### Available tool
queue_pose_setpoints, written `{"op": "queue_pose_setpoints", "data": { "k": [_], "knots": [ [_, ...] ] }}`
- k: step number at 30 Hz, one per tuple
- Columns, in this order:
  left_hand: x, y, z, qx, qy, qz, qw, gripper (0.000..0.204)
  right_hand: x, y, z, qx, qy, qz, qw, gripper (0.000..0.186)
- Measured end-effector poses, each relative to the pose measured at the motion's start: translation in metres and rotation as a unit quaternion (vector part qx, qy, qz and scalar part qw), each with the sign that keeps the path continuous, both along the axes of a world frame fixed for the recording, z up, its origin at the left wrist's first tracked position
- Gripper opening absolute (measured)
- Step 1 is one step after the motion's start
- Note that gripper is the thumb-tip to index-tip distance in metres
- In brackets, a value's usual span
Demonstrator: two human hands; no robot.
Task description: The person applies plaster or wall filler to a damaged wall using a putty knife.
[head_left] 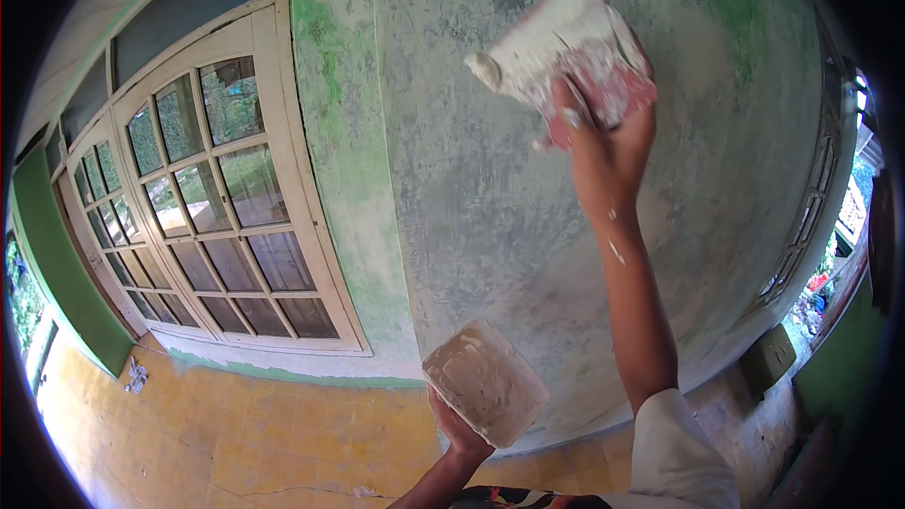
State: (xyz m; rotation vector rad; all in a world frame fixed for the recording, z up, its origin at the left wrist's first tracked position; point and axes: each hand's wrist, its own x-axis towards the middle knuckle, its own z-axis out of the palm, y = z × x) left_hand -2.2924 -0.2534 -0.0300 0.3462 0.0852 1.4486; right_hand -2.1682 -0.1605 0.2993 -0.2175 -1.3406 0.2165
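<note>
Raised against the upper part of the patchy grey-green wall (490,217), my right hand (611,155) grips a reddish putty scraper (622,90). White putty coats most of its broad blade, and a thick lump hangs at the left corner. Specks of putty mark my right thumb and forearm. Lower down, my left hand (460,429) holds a rectangular tub (535,394) tilted toward me, its inside smeared with off-white putty. My left fingers are partly hidden behind and under the tub. Whether the blade touches the wall I cannot tell.
Left of the wall stands a cream-framed glazed window and door (245,188). Yellow tiles cover the floor (283,424), with a crumpled scrap (137,375) near a green pillar (71,264). Another window (811,207) and a dark box-like object (768,358) are at right.
</note>
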Motion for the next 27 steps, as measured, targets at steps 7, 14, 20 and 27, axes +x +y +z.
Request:
{"op": "queue_pose_setpoints", "data": {
  "k": [7,14,20,27],
  "knots": [
    [-0.006,-0.001,0.004,0.009,-0.008,0.018,1.0,0.081,-0.011,0.051,0.048,0.267,-0.098,-0.189,0.94,0.051],
    [-0.007,0.001,0.005,-0.015,0.007,0.055,0.998,0.078,0.004,0.06,0.047,0.4,-0.234,-0.415,0.783,0.052],
    [-0.002,-0.003,0.012,0.005,-0.002,0.029,1.0,0.076,0.015,0.063,0.048,0.479,-0.236,-0.437,0.723,0.055],
    [0.0,0.005,0.001,-0.027,0.028,0.035,0.999,0.076,0.036,0.073,0.052,0.424,-0.363,-0.48,0.677,0.042]
  ]
}}
